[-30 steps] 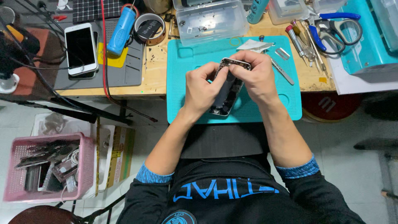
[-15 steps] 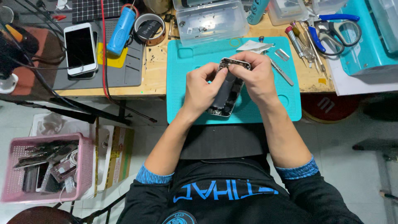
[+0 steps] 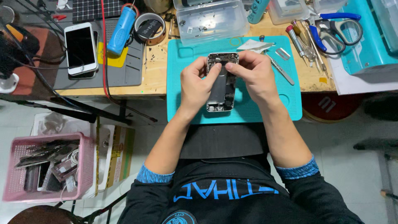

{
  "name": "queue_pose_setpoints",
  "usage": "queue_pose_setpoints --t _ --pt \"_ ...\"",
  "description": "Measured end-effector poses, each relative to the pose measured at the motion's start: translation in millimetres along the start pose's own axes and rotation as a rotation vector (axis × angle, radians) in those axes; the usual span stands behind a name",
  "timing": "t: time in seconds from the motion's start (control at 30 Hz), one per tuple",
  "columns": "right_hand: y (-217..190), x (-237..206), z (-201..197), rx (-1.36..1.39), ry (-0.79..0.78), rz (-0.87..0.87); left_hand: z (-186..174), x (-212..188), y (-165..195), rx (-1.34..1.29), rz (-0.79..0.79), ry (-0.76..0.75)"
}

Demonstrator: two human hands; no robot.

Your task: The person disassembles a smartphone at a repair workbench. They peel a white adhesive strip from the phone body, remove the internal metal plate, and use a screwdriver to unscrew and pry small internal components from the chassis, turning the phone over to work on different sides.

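While both hands grip it, the opened phone shell [image 3: 219, 85] sits upright over the teal mat [image 3: 182, 108]. The left hand [image 3: 195, 85] curls closed round its left edge, forefinger on top. The right hand [image 3: 253, 74] pinches its upper right corner. Tweezers [image 3: 282, 71] lie just beside the right hand; a white phone [image 3: 81, 47] rests well apart.

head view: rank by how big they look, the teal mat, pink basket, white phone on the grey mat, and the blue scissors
1. teal mat, plainly the largest.
2. pink basket, though it sits lower than the bench, so its true size is unsure.
3. white phone and blue scissors look about alike; I would not rank them.
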State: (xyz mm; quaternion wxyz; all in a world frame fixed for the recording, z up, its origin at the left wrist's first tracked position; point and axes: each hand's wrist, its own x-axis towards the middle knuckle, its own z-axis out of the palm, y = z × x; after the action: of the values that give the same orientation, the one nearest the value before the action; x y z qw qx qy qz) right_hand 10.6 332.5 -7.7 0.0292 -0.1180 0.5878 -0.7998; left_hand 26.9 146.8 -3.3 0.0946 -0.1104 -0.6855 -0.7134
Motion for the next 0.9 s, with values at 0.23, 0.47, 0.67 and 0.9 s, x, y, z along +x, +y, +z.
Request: queue_pose_setpoints --t 0.23,0.47,0.67,0.9 --pt "-3 0 -3 -0.047 -0.032 0.015 -6 6 -14 -0.066 -0.07 0.065" --pt "-4 -1 -1 -0.054 0.008 -0.024 -3 5 -12 -0.221 -0.055 -0.061" --pt "-5 -1 -2 -0.025 -0.014 -0.014 -2 6 -10 -0.172 -0.108 -0.012" --pt "-2 0 0 -0.047 -0.015 -0.016 -2 6 -9 -0.151 -0.086 0.014"
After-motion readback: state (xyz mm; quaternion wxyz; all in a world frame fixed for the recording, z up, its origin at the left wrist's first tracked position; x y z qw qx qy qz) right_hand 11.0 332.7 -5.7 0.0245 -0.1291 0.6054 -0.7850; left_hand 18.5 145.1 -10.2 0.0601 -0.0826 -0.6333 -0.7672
